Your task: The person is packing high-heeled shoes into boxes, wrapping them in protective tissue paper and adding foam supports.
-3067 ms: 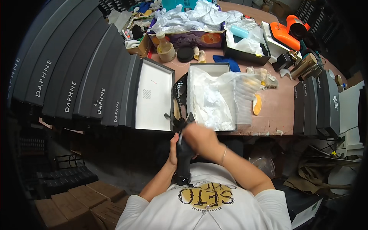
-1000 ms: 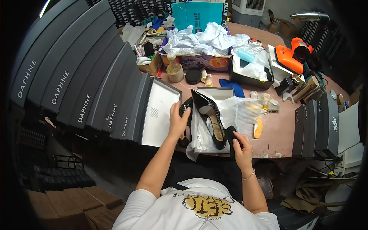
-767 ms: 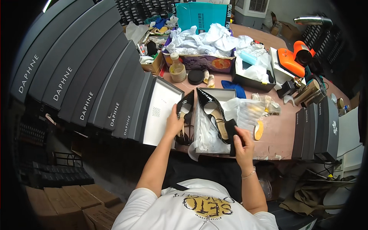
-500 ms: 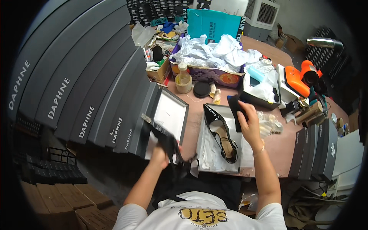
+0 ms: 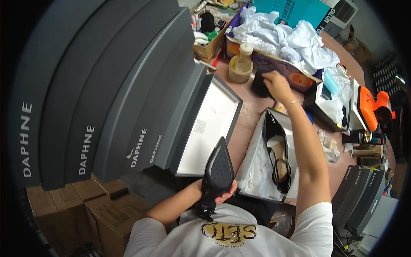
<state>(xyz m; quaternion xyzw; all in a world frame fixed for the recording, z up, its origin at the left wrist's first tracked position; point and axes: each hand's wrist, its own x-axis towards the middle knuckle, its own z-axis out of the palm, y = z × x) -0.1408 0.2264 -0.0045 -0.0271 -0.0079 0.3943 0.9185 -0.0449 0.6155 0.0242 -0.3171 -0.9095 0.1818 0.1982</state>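
Left of the open shoebox (image 5: pixel 287 122), our left hand (image 5: pixel 227 193) clasps a black pointed-toe pump (image 5: pixel 219 169), probably light, stiff, slick and best held mid-sole, while beyond it our right hand (image 5: pixel 276 83), its grip unclear, meets a black object (image 5: pixel 260 85)

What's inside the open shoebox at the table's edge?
One black shoe on crumpled white paper. Anything beneath is hidden; the right forearm partly blocks the right side.

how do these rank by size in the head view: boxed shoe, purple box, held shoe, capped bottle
Largest to smallest:
1. Purple box
2. Boxed shoe and held shoe: too alike to rank, and the held one looks nearer
3. Capped bottle
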